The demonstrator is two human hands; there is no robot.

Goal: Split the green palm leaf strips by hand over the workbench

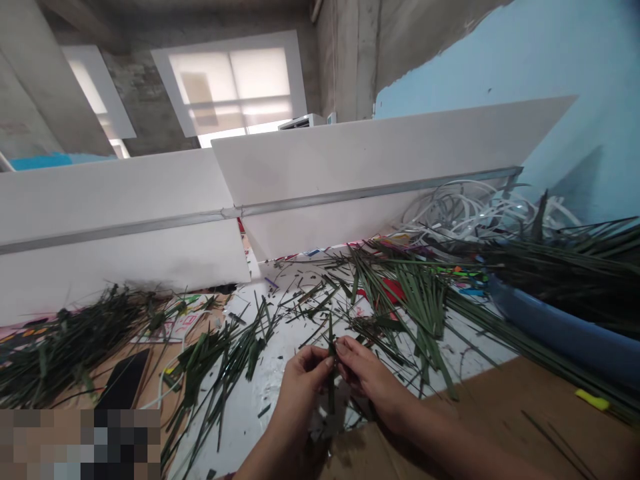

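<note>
My left hand (pixel 309 373) and my right hand (pixel 361 370) meet low in the middle of the head view, fingers closed in a pinch. Between them they grip a green leaf strip (pixel 331 395), held roughly upright, its tip poking above the fingers and its lower end hanging below. Part of the strip is hidden by the fingertips. Beyond my hands, cut green leaf pieces (pixel 320 300) lie scattered over a white work surface (pixel 273 380). A fan of longer leaf strips (pixel 423 300) spreads to the right, and more strips (pixel 250 347) lie to the left.
A blue basin (pixel 560 327) full of dark leaves stands at right, near coiled white strips (pixel 465 207). Brown cardboard (pixel 480 420) covers the near right. A leaf heap (pixel 85 333) and a dark flat object (pixel 125 380) lie at left. White panels (pixel 350 160) stand behind.
</note>
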